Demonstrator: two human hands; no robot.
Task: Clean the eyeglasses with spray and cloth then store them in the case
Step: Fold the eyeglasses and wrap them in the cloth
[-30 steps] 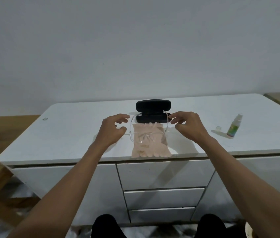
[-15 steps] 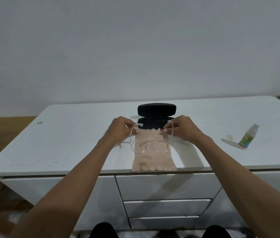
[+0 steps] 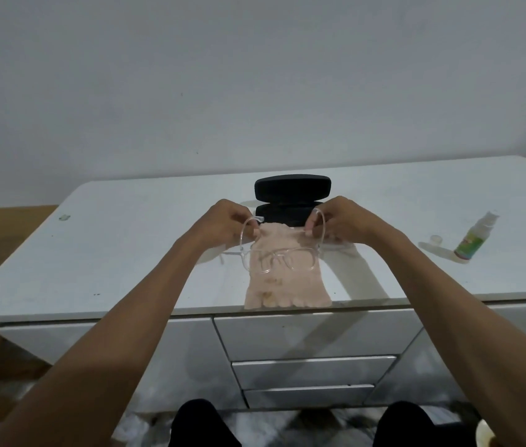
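Clear-framed eyeglasses hang just above a peach cloth that lies at the front edge of the white cabinet top. My left hand pinches the left temple arm and my right hand pinches the right one, lenses facing me. Right behind my hands stands the black case, open with its lid up. Far to the right is the small spray bottle, upright, with its clear cap off beside it.
The cabinet has drawers below the front edge. A wooden floor shows at the left. A small dark mark sits on the top at the far left. My knees are under the front.
Both hands closed on the temple arms and lifted the glasses slightly off the cloth, drawing them toward me. The camera view shifted a little.
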